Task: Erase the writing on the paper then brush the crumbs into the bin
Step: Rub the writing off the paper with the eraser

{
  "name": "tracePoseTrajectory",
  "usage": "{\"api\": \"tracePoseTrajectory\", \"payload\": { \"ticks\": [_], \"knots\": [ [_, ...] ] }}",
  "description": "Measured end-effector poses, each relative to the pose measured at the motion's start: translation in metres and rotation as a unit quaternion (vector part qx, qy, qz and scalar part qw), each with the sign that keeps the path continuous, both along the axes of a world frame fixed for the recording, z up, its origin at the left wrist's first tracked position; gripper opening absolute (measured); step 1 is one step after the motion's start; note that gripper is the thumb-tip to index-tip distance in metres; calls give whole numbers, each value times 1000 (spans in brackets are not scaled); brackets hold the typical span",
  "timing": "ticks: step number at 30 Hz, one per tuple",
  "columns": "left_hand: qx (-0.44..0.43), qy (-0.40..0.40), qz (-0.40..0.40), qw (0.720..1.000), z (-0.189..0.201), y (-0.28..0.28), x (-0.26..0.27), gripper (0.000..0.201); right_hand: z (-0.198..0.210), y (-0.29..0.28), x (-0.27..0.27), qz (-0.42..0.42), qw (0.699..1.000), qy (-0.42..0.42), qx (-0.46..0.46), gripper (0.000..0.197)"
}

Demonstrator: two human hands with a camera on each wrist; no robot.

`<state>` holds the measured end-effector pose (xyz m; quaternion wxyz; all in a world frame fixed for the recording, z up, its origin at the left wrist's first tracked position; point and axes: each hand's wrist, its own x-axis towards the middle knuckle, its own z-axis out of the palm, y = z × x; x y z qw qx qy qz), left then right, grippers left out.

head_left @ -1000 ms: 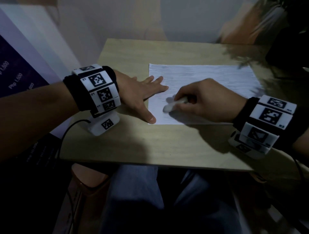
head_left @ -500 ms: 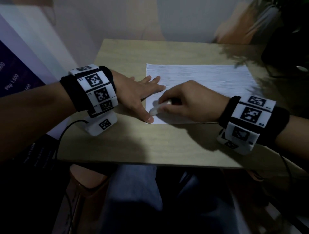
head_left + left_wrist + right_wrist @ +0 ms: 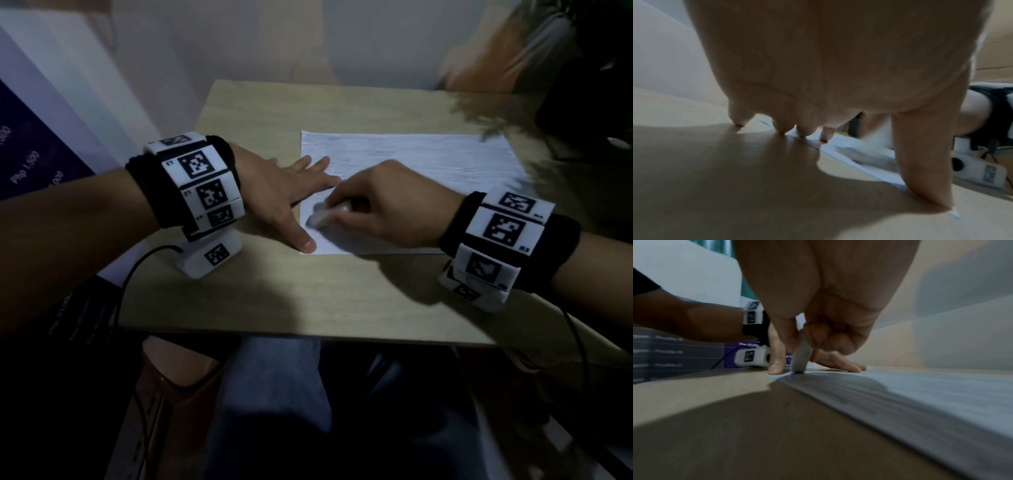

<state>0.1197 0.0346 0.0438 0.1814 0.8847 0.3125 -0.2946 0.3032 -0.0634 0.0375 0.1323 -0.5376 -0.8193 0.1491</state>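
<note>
Right hand (image 3: 387, 205) is pinching the small white block eraser (image 3: 327, 216) between thumb and curled fingers, its tip down on the white sheet of paper (image 3: 428, 164) near the sheet's left edge. A second ago the eraser sat further in from that edge; half a second ago it was low, almost at my left thumb; now it's back up a bit, so I'm scrubbing short strokes in the near-left corner. Left hand (image 3: 284, 192) hasn't moved: flat, fingers spread and straight, fingertips over the paper's left edge, thumb (image 3: 925, 170) pinning the near-left corner to the light wooden table (image 3: 308, 291). Paper hasn't slid, so the hold-down works. Right wrist view shows the grey-looking eraser (image 3: 800, 356) upright, touching the sheet. Faint grey lines cover most of the paper; too blurred to tell what's been cleared. Judgement: still well inside the erase step. Can't see crumbs at this resolution, and no bin is in view, so brushing hasn't started.
</note>
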Motion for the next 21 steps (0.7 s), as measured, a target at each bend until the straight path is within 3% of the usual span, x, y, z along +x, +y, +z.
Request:
{"api": "tracePoseTrajectory", "payload": {
  "ticks": [2, 6, 9, 11, 14, 16, 19, 21],
  "knots": [
    [1, 4, 1, 1000, 0, 0, 0, 123, 2, -3, -1, 14, 1000, -2, -27, 32],
    [4, 3, 4, 1000, 1, -2, 0, 123, 2, 1, 8, -45, 998, -26, 25, 39],
    [3, 13, 6, 1000, 4, -3, -1, 123, 2, -11, 9, 19, 999, -19, -23, 44],
    [2, 17, 8, 1000, 5, -3, -1, 123, 4, -15, 14, 15, 999, -11, -44, 42],
    [-1, 20, 4, 1000, 5, -3, 0, 123, 4, -10, 25, -26, 999, -26, 10, 62],
    [-2, 22, 5, 1000, 6, -4, 1, 124, 3, -13, 24, 2, 1000, -20, 6, 57],
    [-2, 23, 5, 1000, 6, -4, 0, 124, 4, -18, 23, 41, 997, 7, -63, 32],
    [-3, 22, 5, 1000, 5, -3, 0, 125, 7, -14, 26, 9, 999, 7, -45, 38]
  ]
}}
